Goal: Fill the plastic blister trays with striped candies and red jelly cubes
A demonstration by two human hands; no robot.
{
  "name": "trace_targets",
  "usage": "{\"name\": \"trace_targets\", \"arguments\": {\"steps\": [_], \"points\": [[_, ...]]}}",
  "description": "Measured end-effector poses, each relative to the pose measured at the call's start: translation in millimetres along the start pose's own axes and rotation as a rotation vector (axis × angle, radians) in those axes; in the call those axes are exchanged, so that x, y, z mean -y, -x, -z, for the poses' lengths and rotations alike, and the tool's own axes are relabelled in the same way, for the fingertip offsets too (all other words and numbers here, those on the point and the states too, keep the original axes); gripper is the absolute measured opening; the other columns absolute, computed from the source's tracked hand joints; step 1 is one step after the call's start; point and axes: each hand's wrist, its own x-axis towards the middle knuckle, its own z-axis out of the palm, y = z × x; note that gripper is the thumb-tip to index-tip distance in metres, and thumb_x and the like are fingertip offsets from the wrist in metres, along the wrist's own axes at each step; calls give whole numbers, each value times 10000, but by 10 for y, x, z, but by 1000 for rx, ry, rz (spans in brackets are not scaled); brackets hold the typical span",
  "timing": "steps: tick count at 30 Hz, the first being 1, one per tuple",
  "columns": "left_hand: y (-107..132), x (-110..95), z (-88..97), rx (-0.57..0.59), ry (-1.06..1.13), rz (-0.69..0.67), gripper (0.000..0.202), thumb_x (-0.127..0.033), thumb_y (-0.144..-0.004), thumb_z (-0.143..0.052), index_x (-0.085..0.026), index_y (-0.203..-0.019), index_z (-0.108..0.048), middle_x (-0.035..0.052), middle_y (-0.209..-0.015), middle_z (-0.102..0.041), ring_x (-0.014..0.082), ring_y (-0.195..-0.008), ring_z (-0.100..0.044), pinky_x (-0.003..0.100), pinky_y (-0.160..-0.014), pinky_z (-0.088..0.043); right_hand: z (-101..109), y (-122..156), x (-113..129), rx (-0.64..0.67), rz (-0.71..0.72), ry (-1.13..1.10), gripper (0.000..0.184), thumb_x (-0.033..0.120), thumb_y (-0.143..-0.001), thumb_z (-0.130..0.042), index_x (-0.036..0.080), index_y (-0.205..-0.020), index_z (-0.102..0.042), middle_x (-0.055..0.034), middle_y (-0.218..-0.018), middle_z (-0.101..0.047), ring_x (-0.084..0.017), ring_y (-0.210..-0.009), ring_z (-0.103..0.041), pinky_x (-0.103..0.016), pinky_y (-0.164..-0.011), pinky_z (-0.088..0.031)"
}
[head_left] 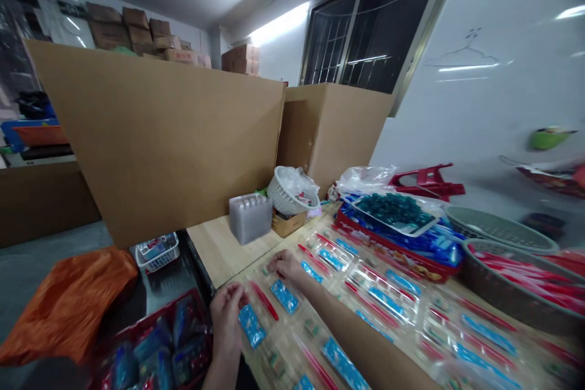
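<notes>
My left hand (pixel 227 317) hangs at the table's near edge with its fingers bunched, just left of a blue packet (pixel 251 325). Whether it pinches something small is hidden. My right hand (pixel 286 266) rests its fingertips on a clear plastic blister tray (pixel 384 289), above another blue packet (pixel 284 297) and a thin red stick (pixel 264 300). Several such trays, holding red sticks and blue packets, cover the wooden table (pixel 228 244).
A red crate of blue packets (pixel 155 341) sits below the table's left edge, beside an orange plastic bag (pixel 68 304). Grey stacked trays (pixel 250 218), a white basket (pixel 292 192), a teal-filled tray (pixel 393 210) and a basket of red sticks (pixel 521 280) stand beyond. Large cardboard panels (pixel 155 134) rise behind.
</notes>
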Motion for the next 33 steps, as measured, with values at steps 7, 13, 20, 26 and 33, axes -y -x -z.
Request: {"name": "trace_targets", "arguments": {"steps": [7, 13, 20, 26, 33], "points": [[-92, -16, 135, -28, 58, 53, 278, -280, -442, -784, -126, -627, -644, -2, -529, -620, 138, -510, -589, 239, -520, -480, -105, -152, -10, -30, 86, 397, 69, 92, -556, -622, 152, -526, -604, 63, -387, -479, -90, -410, -470, -189, -422, -310], [-101, 20, 146, -10, 50, 45, 279, -308, -449, -789, -130, -606, -641, -1, -517, -613, 146, -511, -591, 238, -504, -478, -115, -14, 95, -48, 235, 732, 125, 67, -580, -594, 153, -648, -655, -36, -704, -675, -171, -702, -600, -224, -597, -381], [-122, 41, 167, 2, 42, 43, 281, -304, -455, -793, -122, -610, -645, 8, -514, -622, 146, -501, -592, 243, -504, -480, -173, 166, 124, -20, 343, 960, 209, 96, -703, -523, 139, -873, -635, -123, -930, -667, -232, -893, -588, -280, -748, -377], [-112, 17, 176, -2, 38, 62, 286, -306, -444, -792, -124, -605, -640, 9, -512, -626, 146, -502, -595, 240, -502, -488, -131, 150, 88, -52, 311, 939, 186, 85, -710, -504, 142, -819, -644, -111, -910, -674, -204, -856, -607, -245, -682, -386], [-107, -18, 124, -20, 49, 66, 279, -298, -425, -789, -131, -593, -641, 7, -509, -626, 140, -496, -593, 231, -501, -489, -105, 45, 38, -55, 307, 845, 134, 122, -679, -573, 145, -768, -671, -79, -820, -699, -182, -766, -626, -219, -613, -394]]}}
